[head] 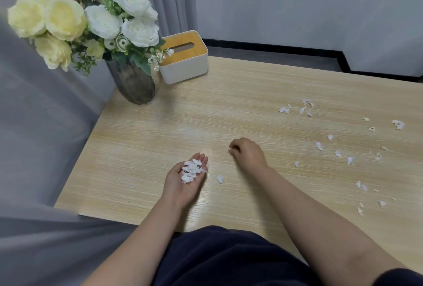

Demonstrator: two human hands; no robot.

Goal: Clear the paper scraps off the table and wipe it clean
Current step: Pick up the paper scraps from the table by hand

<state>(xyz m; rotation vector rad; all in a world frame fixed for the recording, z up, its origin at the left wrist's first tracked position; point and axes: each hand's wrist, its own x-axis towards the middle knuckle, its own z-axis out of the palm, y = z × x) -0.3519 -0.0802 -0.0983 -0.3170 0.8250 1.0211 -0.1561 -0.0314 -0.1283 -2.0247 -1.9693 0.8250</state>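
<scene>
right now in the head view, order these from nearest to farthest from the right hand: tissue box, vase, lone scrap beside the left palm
From the right hand:
1. Lone scrap, just below-left, beside the left palm.
2. Vase, far left corner.
3. Tissue box, back left; near-tied with the vase, too close to call.

A heap of paper scraps (191,170) was held in the upturned left hand (185,180), one scrap (220,179) lying between it and the right hand (247,151). More scraps (348,148) were scattered right of both hands; a vase (135,82) and tissue box (184,61) stood behind them on the table (206,107).
</scene>
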